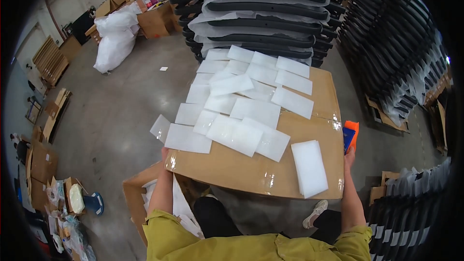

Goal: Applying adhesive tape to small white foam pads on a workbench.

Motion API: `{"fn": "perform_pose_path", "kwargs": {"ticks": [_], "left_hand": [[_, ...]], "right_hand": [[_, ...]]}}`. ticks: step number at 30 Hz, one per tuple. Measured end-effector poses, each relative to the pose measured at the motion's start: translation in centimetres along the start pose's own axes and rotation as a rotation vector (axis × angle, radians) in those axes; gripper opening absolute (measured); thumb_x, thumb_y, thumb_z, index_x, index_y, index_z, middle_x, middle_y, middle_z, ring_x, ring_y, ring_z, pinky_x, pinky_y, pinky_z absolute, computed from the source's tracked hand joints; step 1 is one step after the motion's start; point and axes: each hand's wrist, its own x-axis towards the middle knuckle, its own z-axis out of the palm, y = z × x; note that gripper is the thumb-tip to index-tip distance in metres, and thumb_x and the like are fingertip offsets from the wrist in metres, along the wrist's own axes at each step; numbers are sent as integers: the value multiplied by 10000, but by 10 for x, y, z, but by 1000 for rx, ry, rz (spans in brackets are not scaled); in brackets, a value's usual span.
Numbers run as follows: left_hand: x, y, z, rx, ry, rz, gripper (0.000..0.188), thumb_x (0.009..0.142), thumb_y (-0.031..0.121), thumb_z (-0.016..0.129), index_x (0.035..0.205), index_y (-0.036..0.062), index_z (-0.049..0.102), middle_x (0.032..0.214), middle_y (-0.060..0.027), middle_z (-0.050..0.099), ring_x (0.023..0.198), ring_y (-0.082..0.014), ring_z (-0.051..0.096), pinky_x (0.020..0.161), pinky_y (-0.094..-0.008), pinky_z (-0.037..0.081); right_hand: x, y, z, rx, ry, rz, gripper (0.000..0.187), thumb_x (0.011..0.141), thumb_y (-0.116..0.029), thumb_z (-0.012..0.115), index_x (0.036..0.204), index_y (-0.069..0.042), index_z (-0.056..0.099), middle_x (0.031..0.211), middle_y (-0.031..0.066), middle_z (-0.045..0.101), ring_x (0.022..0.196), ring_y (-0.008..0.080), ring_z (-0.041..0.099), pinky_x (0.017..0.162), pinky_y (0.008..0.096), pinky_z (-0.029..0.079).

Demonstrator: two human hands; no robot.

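A large cardboard box [251, 176] stands before me, its top strewn with overlapping white foam sheets [256, 112]. Nearer its right front corner lies a neat stack of white foam sheets [309, 168]. My left hand [165, 153] is at the box's left front corner, its fingers mostly hidden by the edge. Just above that hand, one translucent sheet [160, 128] juts past the box edge. Beside the right edge, my right hand [349, 156] is closed on an orange-and-blue handheld tool [352, 135], whose exact kind I cannot make out.
An open carton [137, 198] holding white sheets stands by my left leg. Tall stacks of black curved parts with foam wrap [263, 21] rise behind the box and along the right [386, 43]. White plastic bags [116, 38] and cartons sit at the far left.
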Motion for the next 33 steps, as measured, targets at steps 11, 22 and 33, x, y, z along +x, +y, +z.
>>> {"fn": "perform_pose_path", "kwargs": {"ticks": [11, 22, 33], "left_hand": [[-45, -4, 102, -163, -196, 10, 231, 851, 136, 503, 1026, -2, 563, 926, -23, 598, 843, -120, 559, 711, -264, 465], [-72, 1, 192, -58, -493, 52, 286, 864, 193, 520, 1083, 11, 533, 1000, -26, 577, 899, -118, 545, 763, -271, 463], [-54, -17, 210, -181, -527, -39, 307, 868, 135, 469, 1145, 5, 495, 1050, -74, 574, 916, -175, 575, 789, -310, 485]], "right_hand": [[47, -71, 63, 435, 79, -210, 242, 752, -158, 625, 877, 15, 512, 792, 126, 589, 703, 236, 556, 647, 325, 440], [160, -109, 69, 581, 226, -315, 248, 745, -156, 636, 877, 14, 513, 779, 117, 588, 692, 240, 555, 642, 324, 441], [90, 111, -27, 302, 341, -60, 254, 738, -155, 648, 876, 12, 515, 765, 109, 587, 681, 244, 554, 638, 324, 442]]}}
